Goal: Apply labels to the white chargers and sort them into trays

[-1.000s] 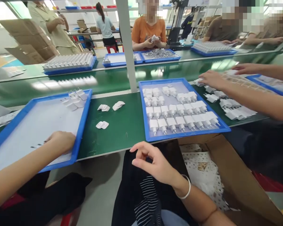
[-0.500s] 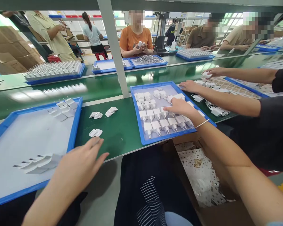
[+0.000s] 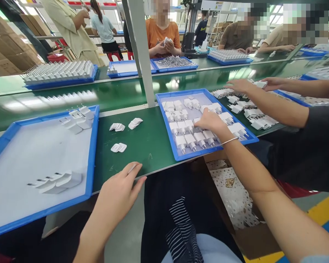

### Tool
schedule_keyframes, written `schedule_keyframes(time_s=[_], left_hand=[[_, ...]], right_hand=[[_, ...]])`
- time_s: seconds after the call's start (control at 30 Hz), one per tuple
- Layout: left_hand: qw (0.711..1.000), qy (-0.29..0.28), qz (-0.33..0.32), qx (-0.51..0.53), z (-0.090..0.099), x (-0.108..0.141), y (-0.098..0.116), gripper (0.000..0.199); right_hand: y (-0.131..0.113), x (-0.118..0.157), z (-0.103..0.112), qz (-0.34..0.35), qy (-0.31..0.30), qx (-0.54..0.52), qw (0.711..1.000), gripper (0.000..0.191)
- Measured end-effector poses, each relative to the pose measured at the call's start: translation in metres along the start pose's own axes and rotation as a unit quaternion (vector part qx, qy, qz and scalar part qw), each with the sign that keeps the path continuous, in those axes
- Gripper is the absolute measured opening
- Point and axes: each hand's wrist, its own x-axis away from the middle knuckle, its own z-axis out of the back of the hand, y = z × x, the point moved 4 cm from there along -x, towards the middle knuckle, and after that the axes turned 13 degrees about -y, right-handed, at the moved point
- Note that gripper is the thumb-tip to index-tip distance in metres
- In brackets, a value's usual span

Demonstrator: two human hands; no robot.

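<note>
My left hand (image 3: pixel 122 188) is at the near edge of the green bench, fingers pinched on a thin white plastic cover (image 3: pixel 132 168). Beyond it lie three small stacks of similar rounded-square white covers (image 3: pixel 118 147). Over the right blue tray (image 3: pixel 178 157) is my right hand (image 3: pixel 210 121), its fingers closed around a white charger plug (image 3: pixel 196 119) that they partly hide. Rows of white charger plugs (image 3: pixel 190 140) lie around it. In the left blue tray (image 3: pixel 91 153) are two groups of white plugs, one near the front (image 3: pixel 60 181), one at the back corner (image 3: pixel 78 122).
To the right, a co-worker's hands (image 3: pixel 242 87) handle white plugs above more plugs (image 3: pixel 259 116) on the bench. A carton (image 3: pixel 252 237) with perforated white sheets stands below. A white post (image 3: pixel 144 54) rises behind the bench. Across the belt are loaded trays (image 3: pixel 60 73) and seated people.
My left hand has drawn back from the cover stacks toward the bench edge with a cover in its fingers. My right hand stays among the plugs, its fingers now closed lower. The view has shifted slightly.
</note>
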Motion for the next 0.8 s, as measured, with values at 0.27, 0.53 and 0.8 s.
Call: schedule_keyframes(time_s=[0.27, 0.53, 0.8], left_hand=[[0.982, 0.027, 0.016, 0.187, -0.008, -0.001, 0.002, 0.035], [0.922, 0.108, -0.023, 0.37, -0.003, -0.017, 0.022, 0.06], [0.744, 0.092, -0.063, 0.659, -0.021, -0.039, 0.059, 0.099]], right_hand=[[0.011, 0.028, 0.023, 0.191, 0.166, -0.132, 0.958, 0.088], [-0.029, 0.095, -0.014, 0.533, -0.031, -0.412, 0.739, 0.073], [-0.074, 0.151, -0.086, 0.484, 0.066, -0.474, 0.732, 0.068]])
